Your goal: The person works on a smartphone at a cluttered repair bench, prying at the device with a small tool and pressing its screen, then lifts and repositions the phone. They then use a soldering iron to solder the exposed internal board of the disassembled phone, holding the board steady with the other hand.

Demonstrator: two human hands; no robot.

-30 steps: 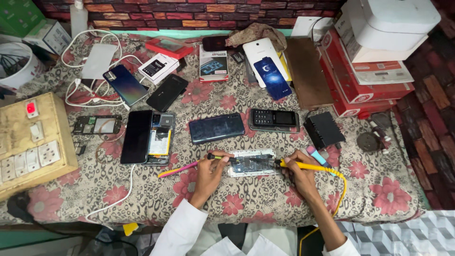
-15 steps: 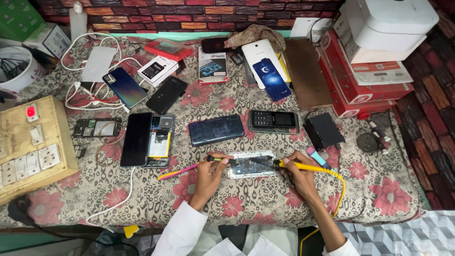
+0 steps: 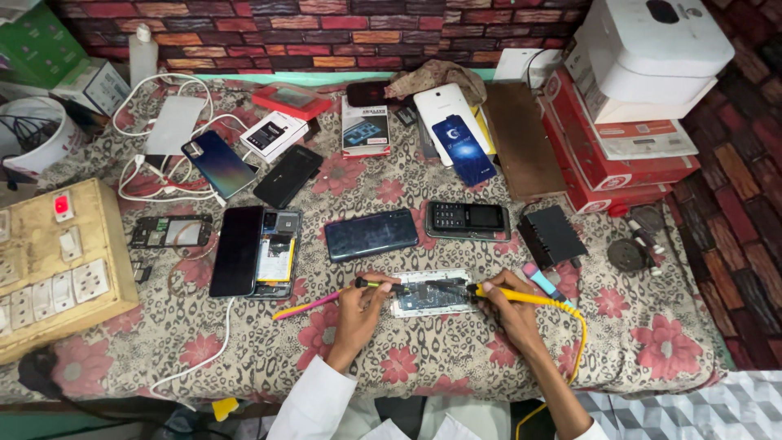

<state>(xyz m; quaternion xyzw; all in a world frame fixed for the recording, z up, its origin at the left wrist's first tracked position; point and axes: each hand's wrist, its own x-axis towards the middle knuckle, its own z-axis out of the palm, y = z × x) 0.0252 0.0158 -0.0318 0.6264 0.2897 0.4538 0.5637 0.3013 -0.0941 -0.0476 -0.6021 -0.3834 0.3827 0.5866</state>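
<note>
We see the left hand [image 3: 358, 305] closed around a small screwdriver [image 3: 376, 284] with a yellow and black handle, its tip pointing at the opened phone [image 3: 430, 293] that lies flat on the table [image 3: 456, 358], near its front edge between both hands. The right hand [image 3: 509, 305] has its fingers wrapped tight around a yellow-handled soldering iron [image 3: 509, 294], whose dark tip reaches over the opened phone from the right; its yellow cord [image 3: 580, 338] curls off over the table's front edge. A pink tool [image 3: 305, 306] lies just left of the left hand. Behind the opened phone we find a dark blue smartphone [image 3: 371, 234] and a black keypad phone [image 3: 467, 220], side by side. Further left, another dismantled phone [image 3: 277, 254] rests beside its black screen panel [image 3: 236, 250]. A wooden switchboard [image 3: 57, 265] sits at the table's left end.
</note>
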